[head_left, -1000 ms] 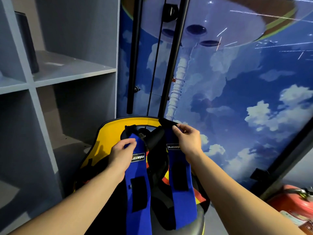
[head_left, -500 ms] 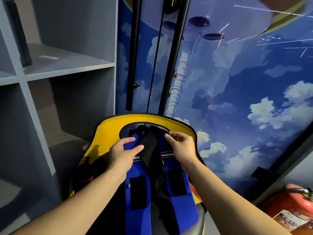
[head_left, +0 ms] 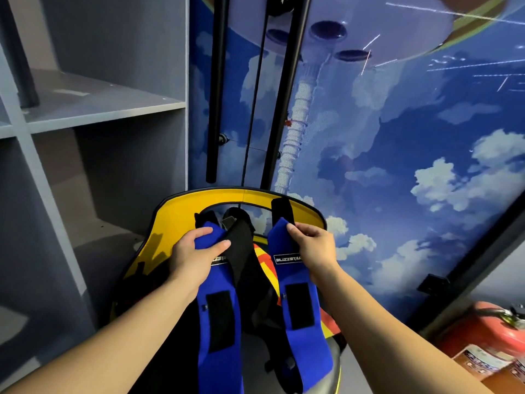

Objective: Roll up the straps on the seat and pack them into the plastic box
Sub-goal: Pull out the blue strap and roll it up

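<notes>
A blue wall painted with clouds rises behind the seat, and a grey shelf unit stands to the seat's left. Two black poles run up the wall just above the seat's top edge. A red extinguisher lies low to the seat's right, partly cut off by the frame. The seat has a yellow rim with a cut-out at its top, and dark padding fills its middle. Two blue straps hang down the seat's front, well apart from each other, each with a black patch partway down and a label near the top. The left strap passes up toward the cut-out, and the left hand grips its upper end, thumb on top and fingers curled around the blue cloth. The right strap ends in a black tail that lies over the yellow rim; the right hand pinches its upper end between thumb and fingers. A black band runs between the two straps.
</notes>
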